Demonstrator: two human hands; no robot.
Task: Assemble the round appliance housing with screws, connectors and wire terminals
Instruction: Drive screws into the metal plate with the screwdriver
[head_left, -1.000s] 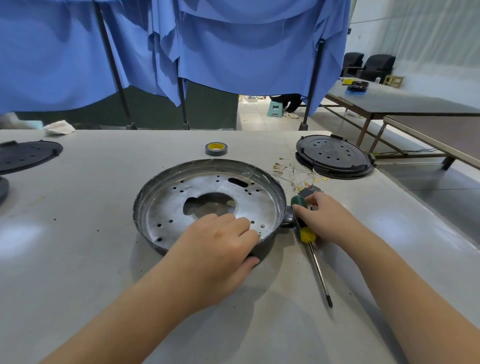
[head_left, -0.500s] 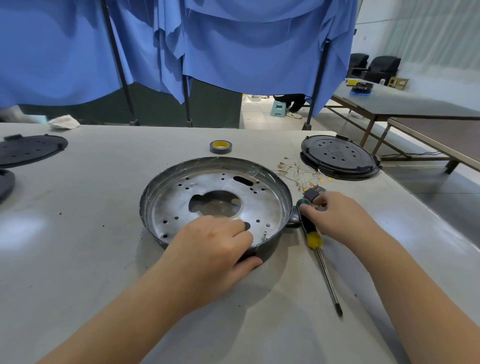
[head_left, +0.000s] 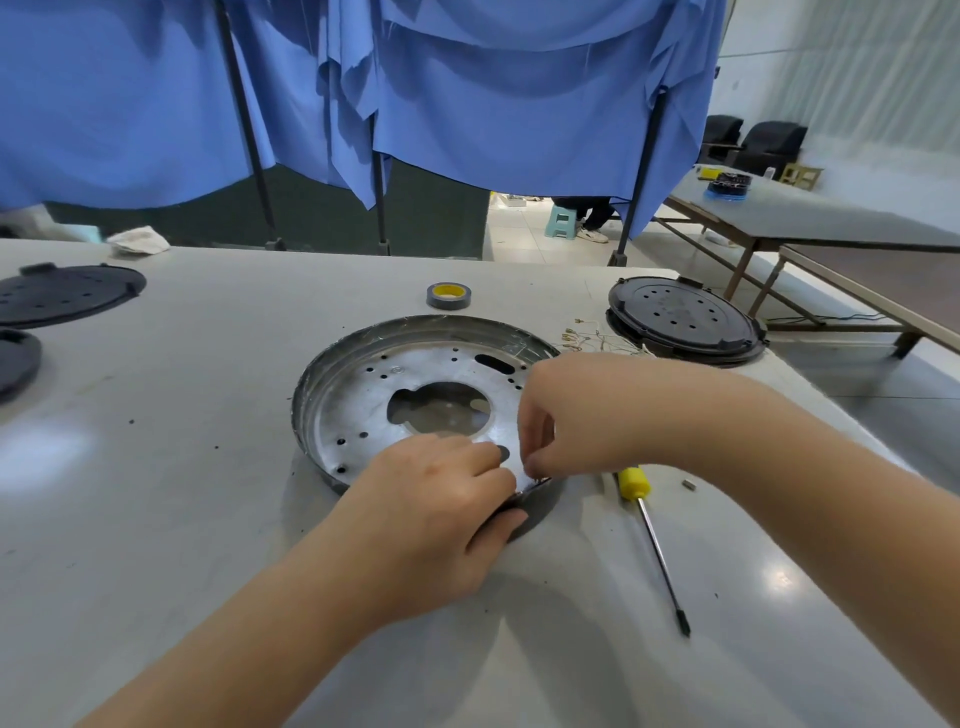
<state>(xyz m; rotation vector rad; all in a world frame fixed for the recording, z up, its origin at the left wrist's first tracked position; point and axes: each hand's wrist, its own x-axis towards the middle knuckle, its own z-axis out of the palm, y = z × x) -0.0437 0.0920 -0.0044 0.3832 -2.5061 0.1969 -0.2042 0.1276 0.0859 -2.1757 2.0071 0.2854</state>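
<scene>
1. While your head camera looks down at the grey worktop (head_left: 156, 519), two dark round covers lie at its far left: a perforated one (head_left: 62, 293) and, nearer you, another (head_left: 15, 361) cut off by the frame edge.
2. Beyond them, a crumpled white cloth (head_left: 137, 241) sits at the worktop's far edge, below the blue curtain (head_left: 467, 93).
3. Your left hand (head_left: 441, 499) grips the near rim of the round metal housing (head_left: 363, 395): fingers curl over the rim onto the inner plate and the thumb presses the outer wall.
4. That housing lies open side up at the middle of the worktop, its plate dotted with small holes around one large central cutout.
5. Past its far rim stands a roll of grey tape with a yellow core (head_left: 449, 295).
6. Your right hand (head_left: 587, 415) reaches over the housing's right side, fingertips pinched together at the near-right rim, just beside your left fingers; what they hold is too small to tell.
7. Thin wires with brass terminals (head_left: 587, 338) lie just behind that hand.
8. On the worktop to the right, a screwdriver (head_left: 657, 545) with a yellow collar lies with its tip pointing toward you, and a small metal piece (head_left: 689, 484) rests near it.
9. Far right sits a black round cover (head_left: 685, 319).
</scene>
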